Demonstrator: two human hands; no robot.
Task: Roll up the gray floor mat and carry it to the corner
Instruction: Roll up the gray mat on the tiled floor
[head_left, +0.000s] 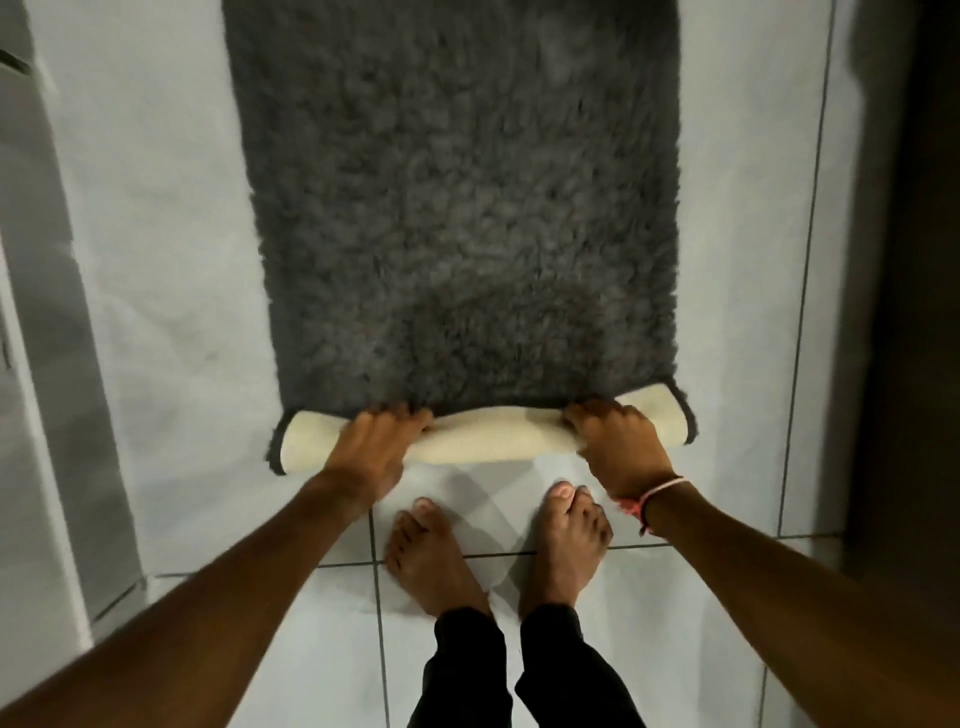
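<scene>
A shaggy gray floor mat (457, 208) lies flat on the white tiled floor and stretches away from me past the top of the view. Its near edge is turned over into a thin roll (488, 441) that shows the cream underside. My left hand (376, 441) grips the roll left of its middle. My right hand (618, 441), with a red and white band at the wrist, grips the roll near its right end. Both hands curl their fingers over the roll's far side.
My two bare feet (498, 551) stand on the tiles just behind the roll. A white wall or cabinet face (47, 364) runs along the left. A dark door or panel (904, 260) runs along the right. White tiles (156, 260) flank the mat.
</scene>
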